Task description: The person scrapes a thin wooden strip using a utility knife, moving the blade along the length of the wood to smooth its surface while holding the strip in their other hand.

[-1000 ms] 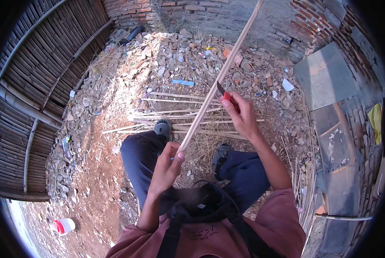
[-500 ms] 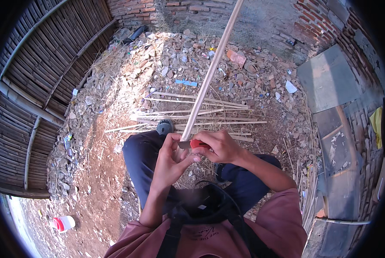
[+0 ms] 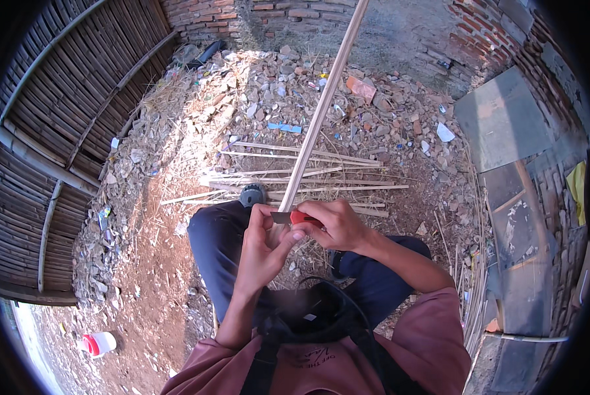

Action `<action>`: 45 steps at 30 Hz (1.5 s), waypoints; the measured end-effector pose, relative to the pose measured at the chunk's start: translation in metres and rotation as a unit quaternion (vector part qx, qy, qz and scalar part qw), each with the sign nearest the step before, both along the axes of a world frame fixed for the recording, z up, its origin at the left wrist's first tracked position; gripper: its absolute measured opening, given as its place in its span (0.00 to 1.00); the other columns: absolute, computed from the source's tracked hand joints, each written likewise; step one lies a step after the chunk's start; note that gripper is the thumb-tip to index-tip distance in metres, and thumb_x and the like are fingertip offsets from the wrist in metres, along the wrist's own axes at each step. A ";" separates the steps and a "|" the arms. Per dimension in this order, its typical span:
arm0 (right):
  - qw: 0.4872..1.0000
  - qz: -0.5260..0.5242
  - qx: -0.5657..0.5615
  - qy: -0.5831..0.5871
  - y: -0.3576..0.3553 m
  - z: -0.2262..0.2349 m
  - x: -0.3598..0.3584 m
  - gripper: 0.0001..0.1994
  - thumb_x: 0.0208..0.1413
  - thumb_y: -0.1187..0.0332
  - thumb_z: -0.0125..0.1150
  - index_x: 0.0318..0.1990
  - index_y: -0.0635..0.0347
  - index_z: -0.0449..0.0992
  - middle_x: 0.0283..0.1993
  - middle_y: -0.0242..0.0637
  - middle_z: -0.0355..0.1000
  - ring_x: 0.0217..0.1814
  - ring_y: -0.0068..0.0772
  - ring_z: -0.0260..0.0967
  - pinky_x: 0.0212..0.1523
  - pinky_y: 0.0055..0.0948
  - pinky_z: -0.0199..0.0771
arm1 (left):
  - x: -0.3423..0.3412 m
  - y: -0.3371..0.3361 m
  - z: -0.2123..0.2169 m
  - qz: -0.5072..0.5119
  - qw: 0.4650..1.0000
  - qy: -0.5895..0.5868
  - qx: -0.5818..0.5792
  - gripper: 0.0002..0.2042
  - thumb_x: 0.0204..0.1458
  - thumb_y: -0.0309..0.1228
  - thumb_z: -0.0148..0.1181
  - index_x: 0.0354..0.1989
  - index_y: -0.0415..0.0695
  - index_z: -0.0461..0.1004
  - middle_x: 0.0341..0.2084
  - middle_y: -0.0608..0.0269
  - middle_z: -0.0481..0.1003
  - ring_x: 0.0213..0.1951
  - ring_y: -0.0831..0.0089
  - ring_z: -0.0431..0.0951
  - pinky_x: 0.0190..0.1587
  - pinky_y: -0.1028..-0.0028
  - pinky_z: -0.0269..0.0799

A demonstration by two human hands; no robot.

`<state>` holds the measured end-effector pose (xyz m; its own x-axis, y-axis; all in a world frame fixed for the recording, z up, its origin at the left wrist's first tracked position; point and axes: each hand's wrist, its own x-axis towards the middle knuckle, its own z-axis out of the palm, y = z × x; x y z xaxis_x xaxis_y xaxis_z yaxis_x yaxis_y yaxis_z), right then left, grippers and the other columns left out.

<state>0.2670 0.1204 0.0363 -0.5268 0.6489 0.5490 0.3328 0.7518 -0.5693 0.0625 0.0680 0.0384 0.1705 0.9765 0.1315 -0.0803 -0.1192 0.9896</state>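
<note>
A long pale strip of split wood or bamboo (image 3: 310, 135) slants up and away from my hands toward the brick wall. My left hand (image 3: 260, 247) is closed round its near end, thumb and fingers bent. In my right hand (image 3: 339, 227) is a knife with a red handle (image 3: 301, 218), its short flat blade (image 3: 280, 217) pointing left across the strip's near end, by my left fingers. Exactly where the edge meets the strip is hidden by the fingers.
Several cut strips (image 3: 347, 182) lie on the ground beyond my feet. Rubble (image 3: 262, 92) is heaped against the brick wall (image 3: 295, 20). A bamboo-slat panel (image 3: 58, 85) stands left, flat boards (image 3: 505, 122) lean right. A white-and-red container (image 3: 99, 343) sits lower left.
The far end of the strip has swung slightly left. Both hands stay almost in place, with the knife blade shifted a little left and up.
</note>
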 end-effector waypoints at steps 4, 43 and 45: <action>1.000 0.001 -0.001 -0.003 -0.001 0.001 0.000 0.11 0.62 0.64 0.71 0.45 0.59 0.80 0.35 0.41 0.82 0.30 0.44 0.82 0.27 0.39 0.79 | 0.003 -0.001 0.002 0.009 1.000 0.001 0.008 0.19 0.62 0.25 0.71 0.51 0.41 0.64 0.38 0.65 0.78 0.39 0.86 0.73 0.41 0.81 0.69; 0.994 -0.100 0.026 -0.041 -0.012 0.009 -0.010 0.16 0.64 0.58 0.71 0.46 0.63 0.81 0.35 0.40 0.84 0.28 0.40 0.83 0.24 0.36 0.78 | 0.008 0.001 0.005 0.108 0.988 0.109 -0.002 0.15 0.63 0.34 0.72 0.43 0.40 0.70 0.27 0.74 0.73 0.29 0.88 0.65 0.32 0.81 0.64; 0.993 -0.113 0.028 -0.034 -0.013 0.008 -0.010 0.17 0.66 0.53 0.67 0.48 0.58 0.80 0.34 0.37 0.83 0.29 0.40 0.83 0.23 0.37 0.77 | 0.010 0.000 0.008 0.113 0.987 0.110 -0.016 0.15 0.63 0.35 0.72 0.41 0.40 0.71 0.27 0.74 0.72 0.29 0.88 0.65 0.32 0.81 0.63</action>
